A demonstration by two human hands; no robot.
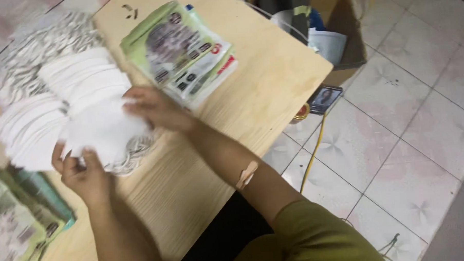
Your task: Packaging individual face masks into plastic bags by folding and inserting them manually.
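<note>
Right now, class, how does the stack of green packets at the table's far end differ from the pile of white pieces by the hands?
The green packets are printed, glossy and untouched. The white pieces are plain, fanned out and held by both hands. Both lie on the wooden table.

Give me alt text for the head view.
Both hands, left hand and right hand, hold a white sheet over a spread pile of white sheets on a wooden table. Green packets lie beyond; a phone is on the tiled floor.
</note>
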